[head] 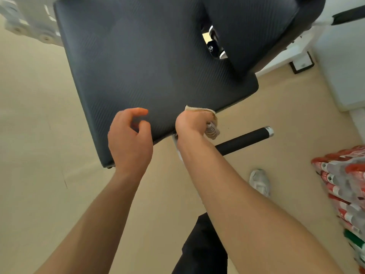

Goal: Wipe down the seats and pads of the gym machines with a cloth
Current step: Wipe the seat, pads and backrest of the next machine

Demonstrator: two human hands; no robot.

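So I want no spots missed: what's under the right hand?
The cloth, bunched under the right hand at the seat pad near edge. The pad surface beneath is covered.

seat pad ahead | handle bar right | bottle packs far right

Matt, finely ribbed seat pad

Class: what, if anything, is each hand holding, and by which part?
The right hand is closed on a bunched cloth at the seat edge; which part it grips cannot be told. The left hand holds nothing.
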